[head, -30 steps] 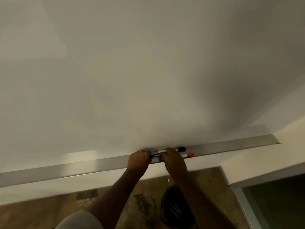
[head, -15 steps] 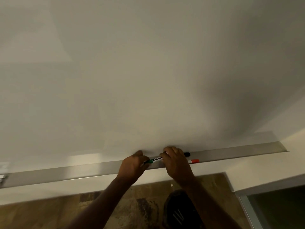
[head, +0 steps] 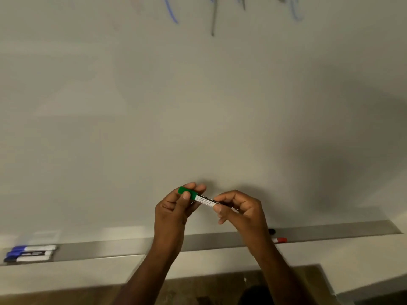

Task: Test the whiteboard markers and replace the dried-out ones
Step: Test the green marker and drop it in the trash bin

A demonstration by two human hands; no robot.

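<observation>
I see both hands up in front of the whiteboard (head: 198, 106), sharing one green marker (head: 203, 198). Left hand (head: 174, 208) pinches the green cap (head: 187, 192) btw thumb and fingertips, cap end pointing up-left. Right hand (head: 240, 211) has fingers curled round the marker's white-labelled barrel, thumb tip on the label. Cap sits on the barrel as far as I can tell; no gap visible. Marker is tilted, cap end higher, held off the tray and just in front of the board surface.

Below the hands runs the metal tray (head: 209, 241) along the board's bottom edge. To the right of the right wrist, a red marker (head: 279, 240) lies on the tray w/ a black marker (head: 272, 231) end just behind it, mostly hidden by the arm. Far left on the tray, three blue markers (head: 29, 253) lie side by side, touching, caps pointing left.

Top of the board carries blue and grey strokes (head: 212, 16), blurred, cut off by the frame edge. Brown patterned floor (head: 198, 287) shows under the wall strip.
</observation>
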